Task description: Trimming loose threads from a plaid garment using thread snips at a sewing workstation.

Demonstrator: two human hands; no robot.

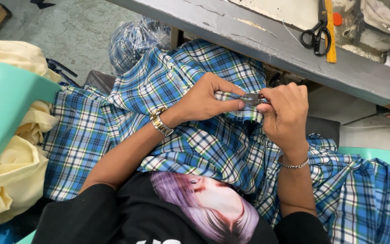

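Both hands meet over the lap. Left hand (204,101) pinches the blue plaid shirt (204,149) edge; right hand (283,110) grips small snips (250,98). One slip could cut the cloth or a finger.

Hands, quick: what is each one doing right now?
Left hand: closed, pinching a fold of the blue plaid fabric.
Right hand: closed on a small metal tool, probably a thread snipper, at the same fabric edge.

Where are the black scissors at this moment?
In the head view, the black scissors lie at upper right on the grey table, beside a yellow ruler, apart from both hands.
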